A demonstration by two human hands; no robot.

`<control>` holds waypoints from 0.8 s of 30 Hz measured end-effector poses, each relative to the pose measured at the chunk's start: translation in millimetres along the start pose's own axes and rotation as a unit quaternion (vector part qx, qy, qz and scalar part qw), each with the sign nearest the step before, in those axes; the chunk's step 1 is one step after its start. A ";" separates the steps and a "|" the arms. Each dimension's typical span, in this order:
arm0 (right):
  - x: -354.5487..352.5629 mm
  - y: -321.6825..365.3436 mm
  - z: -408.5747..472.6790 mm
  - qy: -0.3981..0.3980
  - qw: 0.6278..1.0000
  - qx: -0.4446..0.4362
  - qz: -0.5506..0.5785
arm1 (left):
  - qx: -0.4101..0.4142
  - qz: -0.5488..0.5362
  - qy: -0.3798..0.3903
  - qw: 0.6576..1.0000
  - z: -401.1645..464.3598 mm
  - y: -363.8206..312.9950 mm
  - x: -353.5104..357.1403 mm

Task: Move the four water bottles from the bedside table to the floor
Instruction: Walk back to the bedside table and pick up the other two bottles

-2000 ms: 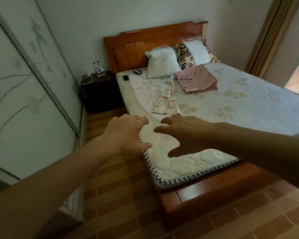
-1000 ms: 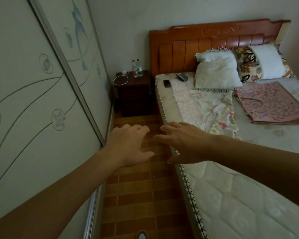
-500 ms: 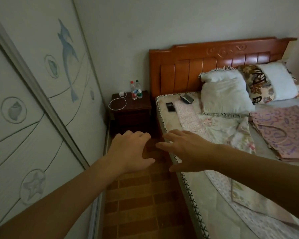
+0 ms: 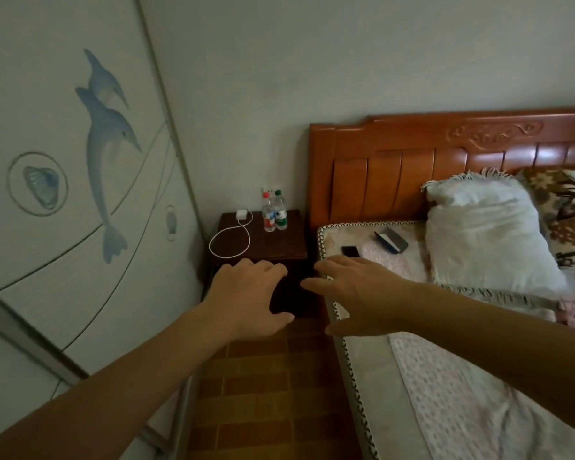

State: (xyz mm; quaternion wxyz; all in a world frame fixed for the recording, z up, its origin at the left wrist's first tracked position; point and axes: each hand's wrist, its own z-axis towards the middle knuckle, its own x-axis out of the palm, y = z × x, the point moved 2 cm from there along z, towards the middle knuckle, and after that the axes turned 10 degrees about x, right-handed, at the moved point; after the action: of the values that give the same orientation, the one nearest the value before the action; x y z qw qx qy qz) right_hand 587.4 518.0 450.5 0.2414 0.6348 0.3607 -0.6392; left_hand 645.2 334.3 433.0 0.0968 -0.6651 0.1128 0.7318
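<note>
Clear water bottles stand upright in a tight cluster at the back of the dark wooden bedside table. A red-capped bottle and a green-capped bottle show; any others are hidden behind them. My left hand and my right hand are stretched out side by side, palms down, fingers apart and holding nothing. Both hover in front of the table, well short of the bottles.
A white charger and looped cable lie on the table's left part. The bed with its wooden headboard flanks the right, a wardrobe sliding door the left. A narrow strip of brown tiled floor runs between them.
The view has moved closer to the bedside table and the bottles appear larger. Both hands stay outstretched and empty in the same pose.
</note>
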 end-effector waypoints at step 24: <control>74.1 -202.3 469.8 0.092 0.994 -0.013 0.056 | -0.036 -0.070 0.060 0.995 369.4 345.1 119.8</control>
State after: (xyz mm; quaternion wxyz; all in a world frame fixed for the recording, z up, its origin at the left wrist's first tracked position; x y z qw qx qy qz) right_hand 127.1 294.5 377.7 0.2512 0.7067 0.3537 -0.5589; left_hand 181.4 112.1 359.5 0.1168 -0.7173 0.0454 0.6854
